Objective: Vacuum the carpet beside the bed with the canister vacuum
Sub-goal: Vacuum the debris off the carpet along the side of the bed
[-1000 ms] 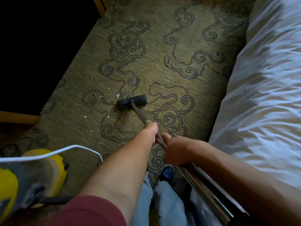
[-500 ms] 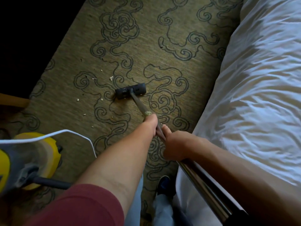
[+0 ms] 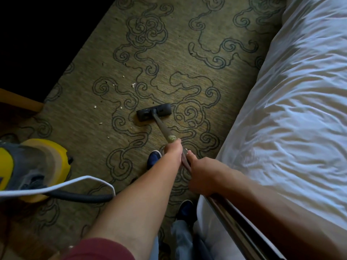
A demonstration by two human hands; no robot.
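Note:
The vacuum's dark floor head [image 3: 154,111] lies flat on the olive carpet [image 3: 187,72] with its dark swirl pattern. Its metal wand [image 3: 163,127] slants back toward me. My left hand [image 3: 173,150] grips the wand farther down; my right hand [image 3: 203,176] grips it just behind, nearer my body. The yellow and grey canister [image 3: 35,166] stands at the left, with its black hose [image 3: 78,197] and a white cord [image 3: 56,187] trailing across the floor. Small pale crumbs [image 3: 133,85] lie left of the head. The white bed [image 3: 293,119] fills the right side.
A wooden furniture edge [image 3: 20,101] sits at the left, with deep shadow behind it. My blue shoes [image 3: 153,158] stand on the carpet below the hands. Carpet stretches on between the bed and the dark area.
The floor head has been pulled back toward me and to the right, away from the crumbs. My left foot now shows forward beside the wand. Both hands kept their grip.

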